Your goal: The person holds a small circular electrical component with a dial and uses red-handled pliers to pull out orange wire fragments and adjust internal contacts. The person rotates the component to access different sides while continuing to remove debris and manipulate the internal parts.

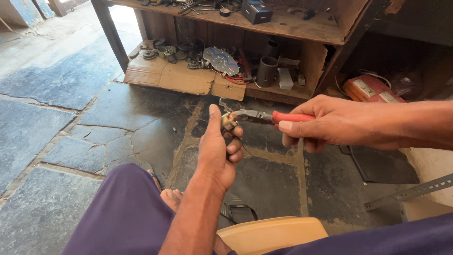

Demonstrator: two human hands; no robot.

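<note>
I see my left hand (218, 150) raised in front of me, its fingers (234, 141) curled closed around a small round brass-coloured metal part (229, 122), with the thumb standing up beside it. My right hand (332, 123) comes in from the right and grips the red-handled pliers (269, 115), fingers wrapped shut around the red grips. The pliers' metal nose points left and meets the small part at the top of my left hand; I cannot tell how firmly the nose bites on it. Both hands hang in the air above the dark stone-slab floor (71, 137), over my purple-clad legs (122, 217) and a bare foot (172, 198). A tan plastic seat edge (271, 233) shows at the bottom edge. Beyond the hands, a low wooden shelf (302, 28) stands along the far side of the floor, and on flattened brown cardboard (179, 78) beneath it lie a grey round gauge cluster (221, 60), a dark metal cylinder (266, 71) and assorted small machine parts. A red flat box (373, 89) sits by the shelf's right end.
</note>
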